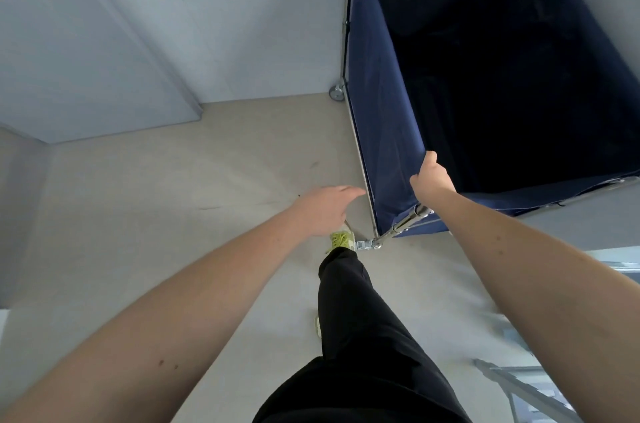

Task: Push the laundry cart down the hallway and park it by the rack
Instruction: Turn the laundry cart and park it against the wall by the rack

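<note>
The blue laundry cart [381, 104] is seen at the far right, against the wall [242, 7]. Its near corner rim is gripped by the right hand [431, 180]. The left hand [325, 208] is held loosely open, empty, beside it.

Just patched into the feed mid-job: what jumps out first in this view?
The big dark blue laundry cart fills the upper right, its deep bag looking empty and shadowed, with a caster near the wall. The right hand grips the cart's near corner rim, while the left hand hangs open over the pale floor, off the cart. Below, a yellow-green shoe steps beside the cart's chrome frame.
</note>
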The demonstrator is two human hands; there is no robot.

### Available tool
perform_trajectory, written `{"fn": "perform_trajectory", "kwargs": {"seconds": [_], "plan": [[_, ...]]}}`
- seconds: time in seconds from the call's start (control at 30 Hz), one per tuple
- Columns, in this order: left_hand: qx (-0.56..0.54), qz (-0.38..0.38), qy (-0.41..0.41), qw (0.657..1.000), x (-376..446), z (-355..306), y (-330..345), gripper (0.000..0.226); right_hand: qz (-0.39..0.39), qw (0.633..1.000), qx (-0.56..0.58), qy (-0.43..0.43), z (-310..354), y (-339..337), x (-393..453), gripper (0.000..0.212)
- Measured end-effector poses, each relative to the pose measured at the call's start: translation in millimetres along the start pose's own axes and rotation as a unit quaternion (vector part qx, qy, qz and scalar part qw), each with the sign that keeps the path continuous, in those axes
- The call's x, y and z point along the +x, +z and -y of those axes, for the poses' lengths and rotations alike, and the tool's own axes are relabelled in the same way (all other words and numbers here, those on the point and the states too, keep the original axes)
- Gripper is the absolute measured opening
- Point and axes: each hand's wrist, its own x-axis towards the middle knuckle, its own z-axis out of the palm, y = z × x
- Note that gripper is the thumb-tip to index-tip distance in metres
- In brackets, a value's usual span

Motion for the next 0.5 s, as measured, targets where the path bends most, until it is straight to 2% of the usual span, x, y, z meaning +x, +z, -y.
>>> {"fn": "perform_trajectory", "kwargs": {"seconds": [0.5], "plan": [[-0.008, -0.005, -0.020, 1.000, 15.4, 18.8, -5.1, 0.065, 0.003, 1.000, -0.007, 0.010, -7.3, -2.8, 8.0, 0.037]]}}
